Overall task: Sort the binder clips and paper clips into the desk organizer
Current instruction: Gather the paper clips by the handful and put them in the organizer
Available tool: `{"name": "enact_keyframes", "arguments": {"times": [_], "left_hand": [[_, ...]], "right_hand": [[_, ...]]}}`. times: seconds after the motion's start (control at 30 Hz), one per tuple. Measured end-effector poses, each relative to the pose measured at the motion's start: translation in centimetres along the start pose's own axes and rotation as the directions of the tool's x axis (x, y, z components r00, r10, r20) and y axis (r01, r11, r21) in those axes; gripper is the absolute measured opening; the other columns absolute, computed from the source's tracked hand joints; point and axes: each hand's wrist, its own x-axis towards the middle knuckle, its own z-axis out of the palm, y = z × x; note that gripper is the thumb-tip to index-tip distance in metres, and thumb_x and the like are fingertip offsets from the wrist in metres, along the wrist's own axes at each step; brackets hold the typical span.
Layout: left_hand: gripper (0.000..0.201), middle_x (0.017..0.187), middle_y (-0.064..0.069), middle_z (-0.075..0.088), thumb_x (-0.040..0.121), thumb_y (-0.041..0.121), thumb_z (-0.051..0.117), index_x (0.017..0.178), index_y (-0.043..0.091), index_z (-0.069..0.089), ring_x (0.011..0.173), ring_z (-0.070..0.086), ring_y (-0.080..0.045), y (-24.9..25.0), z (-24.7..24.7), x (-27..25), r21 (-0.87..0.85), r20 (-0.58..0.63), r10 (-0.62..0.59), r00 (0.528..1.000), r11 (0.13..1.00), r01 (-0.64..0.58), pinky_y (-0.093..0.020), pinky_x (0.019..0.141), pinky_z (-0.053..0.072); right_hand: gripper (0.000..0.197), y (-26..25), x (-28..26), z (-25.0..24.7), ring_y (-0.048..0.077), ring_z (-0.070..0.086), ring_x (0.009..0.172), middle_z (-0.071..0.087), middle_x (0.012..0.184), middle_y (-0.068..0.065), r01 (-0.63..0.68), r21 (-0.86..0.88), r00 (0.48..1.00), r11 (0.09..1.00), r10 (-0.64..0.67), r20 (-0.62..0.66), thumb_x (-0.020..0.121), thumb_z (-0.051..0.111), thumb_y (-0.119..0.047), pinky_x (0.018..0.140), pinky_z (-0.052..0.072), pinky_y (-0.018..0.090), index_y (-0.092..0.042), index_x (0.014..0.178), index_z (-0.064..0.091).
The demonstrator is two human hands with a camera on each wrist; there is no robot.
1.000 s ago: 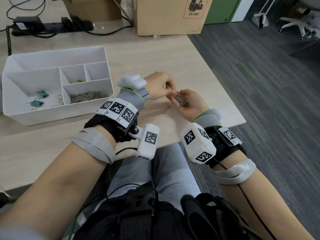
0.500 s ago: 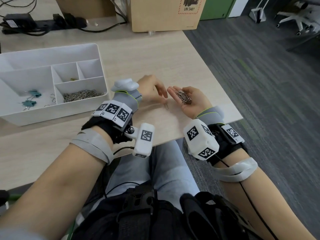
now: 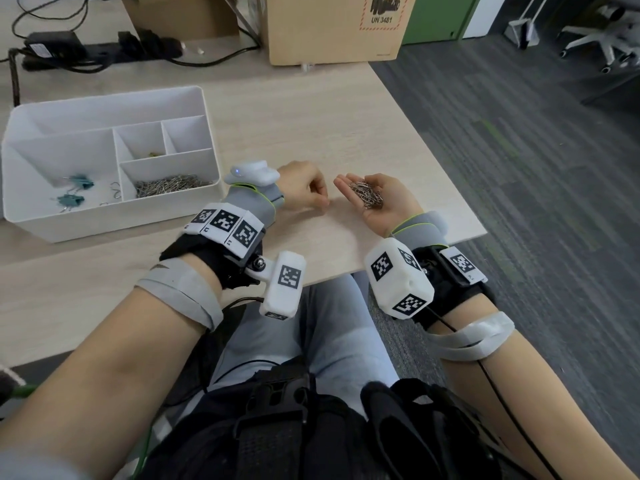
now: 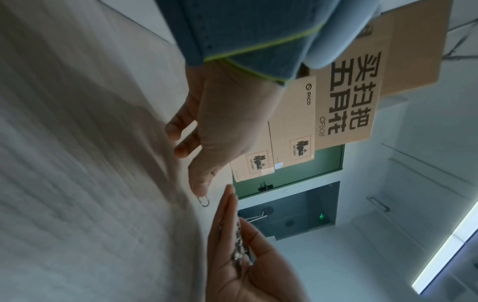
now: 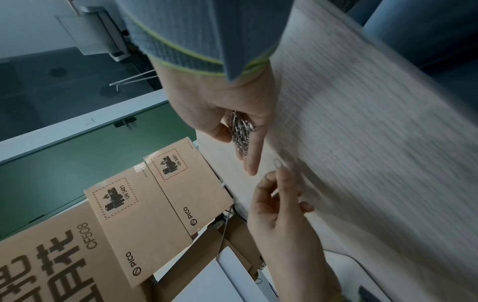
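My right hand point(image 3: 346, 185) lies palm up above the desk's right end, fingers nearly straight, and carries a heap of silver paper clips point(image 3: 367, 197) point(image 5: 239, 130). Just left of it, my left hand point(image 3: 320, 200) is curled with its fingertips down at the desk. It pinches a single paper clip point(image 4: 204, 201) point(image 5: 278, 162) against the wood. The white desk organizer point(image 3: 104, 98) stands at the left. Its front right compartment holds a pile of paper clips point(image 3: 169, 185). Two teal binder clips point(image 3: 81, 181) lie in the large left compartment.
Cardboard boxes point(image 3: 332, 26) stand at the desk's back edge, beside a power strip and cables point(image 3: 104, 50). The desk's right edge point(image 3: 433, 161) runs close to my right hand, with grey carpet beyond. A few loose clips point(image 3: 116, 192) lie near the binder clips.
My left hand has left the heap in my right palm and dropped to the desk, where it now pinches one clip. The right hand has opened flatter.
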Motion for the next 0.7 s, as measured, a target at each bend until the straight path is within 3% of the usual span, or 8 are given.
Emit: {"name": "enact_keyframes", "arguments": {"times": [0.1, 0.17, 0.23, 0.33, 0.43, 0.53, 0.63, 0.7], "left_hand": [[0.016, 0.085, -0.001, 0.058, 0.084, 0.021, 0.064, 0.092, 0.007, 0.067, 0.064, 0.049, -0.009, -0.5, -1.2, -0.5, -0.055, -0.076, 0.012, 0.997, 0.998, -0.017, -0.015, 0.060, 0.037], [0.015, 0.083, 0.000, 0.058, 0.083, 0.020, 0.065, 0.090, 0.007, 0.068, 0.061, 0.046, 0.001, -0.4, -1.9, -0.9, -0.078, -0.135, 0.043, 0.990, 0.995, -0.054, -0.005, 0.056, 0.035], [0.011, 0.078, 0.002, 0.057, 0.082, 0.019, 0.067, 0.087, 0.009, 0.068, 0.058, 0.048, 0.003, 0.0, -2.5, -1.0, -0.093, -0.170, 0.081, 0.982, 0.991, -0.098, -0.002, 0.054, 0.034], [0.013, 0.071, 0.004, 0.056, 0.080, 0.021, 0.069, 0.085, 0.009, 0.069, 0.057, 0.049, 0.004, 0.1, -3.2, -1.5, -0.077, -0.210, 0.091, 0.973, 0.991, -0.109, -0.003, 0.052, 0.034], [0.015, 0.071, 0.002, 0.057, 0.080, 0.022, 0.068, 0.087, 0.009, 0.070, 0.057, 0.047, 0.000, -0.7, -3.6, -2.1, -0.079, -0.246, 0.064, 0.967, 0.993, -0.086, -0.005, 0.053, 0.034], [0.016, 0.079, -0.001, 0.061, 0.082, 0.024, 0.066, 0.085, 0.008, 0.070, 0.061, 0.047, -0.002, -1.9, -4.2, -3.1, -0.166, -0.354, 0.028, 0.935, 0.982, -0.092, -0.007, 0.058, 0.035], [0.019, 0.085, -0.006, 0.062, 0.088, 0.019, 0.059, 0.090, 0.002, 0.069, 0.067, 0.050, -0.012, -4.2, -5.1, -4.9, -0.268, -0.477, -0.070, 0.876, 0.961, -0.070, -0.021, 0.064, 0.037], [0.022, 0.089, -0.011, 0.065, 0.091, 0.020, 0.053, 0.094, 0.004, 0.068, 0.069, 0.054, -0.017, -6.2, -5.6, -6.2, -0.340, -0.535, -0.157, 0.830, 0.939, -0.042, -0.026, 0.066, 0.039]], "right_hand": [[0.029, 0.7, -0.1, 0.4, 0.039, 0.048, 0.124, 0.056, 0.096, 0.027, 0.006, -0.038, 1.000, 0.999, -0.006, -0.009, 0.099, 0.028, -0.003, 0.098, 0.048, 0.037, 0.011, 0.087, 0.050], [0.029, 1.3, -0.1, 0.9, 0.041, 0.055, 0.105, 0.054, 0.088, 0.026, -0.012, -0.058, 1.000, 0.998, 0.012, -0.001, 0.099, 0.028, -0.003, 0.073, 0.057, 0.037, 0.011, 0.086, 0.050], [0.027, 1.8, 0.1, 1.4, 0.039, 0.060, 0.081, 0.055, 0.087, 0.026, -0.036, -0.070, 0.999, 0.997, 0.036, 0.012, 0.098, 0.029, -0.002, 0.055, 0.057, 0.038, 0.011, 0.086, 0.050], [0.026, 3.2, 0.1, 2.9, 0.035, 0.067, 0.060, 0.065, 0.072, 0.024, -0.055, -0.149, 0.996, 0.987, 0.064, 0.061, 0.096, 0.030, 0.000, 0.057, 0.058, 0.037, 0.012, 0.088, 0.052], [0.028, 4.4, -0.1, 4.5, 0.032, 0.061, 0.075, 0.067, 0.062, 0.019, -0.065, -0.148, 0.991, 0.987, 0.081, 0.108, 0.096, 0.030, 0.001, 0.064, 0.056, 0.041, 0.010, 0.086, 0.054], [0.029, 5.1, -0.2, 5.9, 0.035, 0.060, 0.087, 0.067, 0.066, 0.022, -0.094, -0.151, 0.984, 0.984, 0.115, 0.135, 0.097, 0.029, 0.000, 0.064, 0.058, 0.037, 0.010, 0.087, 0.054], [0.028, 6.5, -0.4, 7.7, 0.041, 0.050, 0.122, 0.059, 0.084, 0.025, -0.150, -0.153, 0.979, 0.977, 0.168, 0.112, 0.098, 0.028, -0.001, 0.097, 0.049, 0.036, 0.012, 0.088, 0.051], [0.029, 7.4, -0.6, 9.0, 0.039, 0.046, 0.128, 0.057, 0.085, 0.024, -0.165, -0.172, 0.976, 0.971, 0.187, 0.116, 0.098, 0.029, -0.001, 0.108, 0.039, 0.036, 0.013, 0.087, 0.051]]}}
